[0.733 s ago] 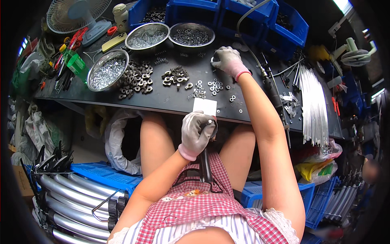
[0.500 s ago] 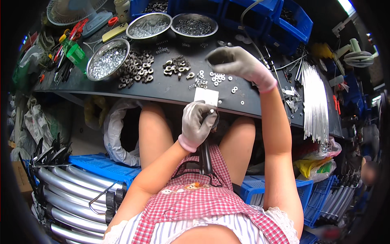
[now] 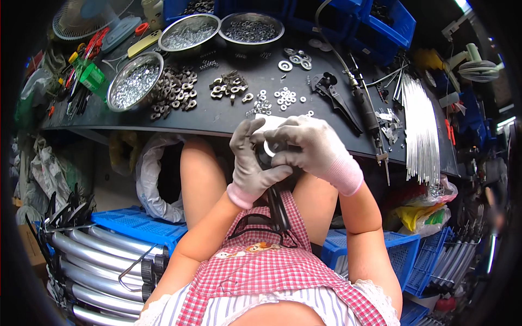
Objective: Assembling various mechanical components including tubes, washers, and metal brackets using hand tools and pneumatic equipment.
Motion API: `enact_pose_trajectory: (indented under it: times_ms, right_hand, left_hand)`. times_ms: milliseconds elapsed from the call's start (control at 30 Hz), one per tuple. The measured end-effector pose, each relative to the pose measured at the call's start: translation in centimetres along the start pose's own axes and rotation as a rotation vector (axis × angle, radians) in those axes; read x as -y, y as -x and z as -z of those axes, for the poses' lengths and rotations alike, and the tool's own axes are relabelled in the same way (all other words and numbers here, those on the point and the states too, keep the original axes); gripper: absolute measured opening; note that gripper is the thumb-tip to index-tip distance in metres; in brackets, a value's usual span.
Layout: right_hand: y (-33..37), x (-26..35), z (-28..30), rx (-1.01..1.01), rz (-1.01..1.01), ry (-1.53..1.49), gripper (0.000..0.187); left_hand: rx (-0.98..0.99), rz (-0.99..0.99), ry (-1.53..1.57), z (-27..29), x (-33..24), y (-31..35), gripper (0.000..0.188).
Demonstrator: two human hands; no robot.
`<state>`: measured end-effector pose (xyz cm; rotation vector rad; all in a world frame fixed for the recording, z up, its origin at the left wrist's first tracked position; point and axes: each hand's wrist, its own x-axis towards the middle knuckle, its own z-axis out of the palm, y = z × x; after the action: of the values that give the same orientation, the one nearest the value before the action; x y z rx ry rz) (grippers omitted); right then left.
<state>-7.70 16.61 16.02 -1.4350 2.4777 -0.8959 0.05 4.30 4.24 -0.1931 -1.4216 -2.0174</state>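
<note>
While the right hand (image 3: 314, 145) pinches a pale-edged ring (image 3: 267, 149) in a narrow grip, the left hand (image 3: 250, 167) curls at its eight o'clock, contents indeterminable. The ring bears roughly seven o'clock from the washers (image 3: 285, 98) on the counter (image 3: 217, 117).

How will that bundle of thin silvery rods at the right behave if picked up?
The rods will probably flex, being long and thin. They may splay or slide apart, as no tie shows around them. Pushed further out, they could tip, since their near ends overhang the table.
</note>
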Motion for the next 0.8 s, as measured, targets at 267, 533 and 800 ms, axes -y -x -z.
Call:
enact_pose_trajectory:
  times_ms: [267,533,800]
  right_hand:
    - [0.2,-2.4,2.3,0.066,-0.024,-0.491,0.04]
    - [-12.6,-23.7,4.5,-0.333,-0.365,0.602,0.034]
    - [-18.6,-27.1,5.7,-0.059,-0.583,0.844,0.041]
  left_hand:
    - [0.209,0.109,-0.306,0.8,-1.8,-1.3,0.087]
    - [0.102,0.118,-0.462,0.3,-0.9,0.1,0.044]
    - [0.091,0.135,-0.316,-0.4,-1.4,-1.2,0.043]
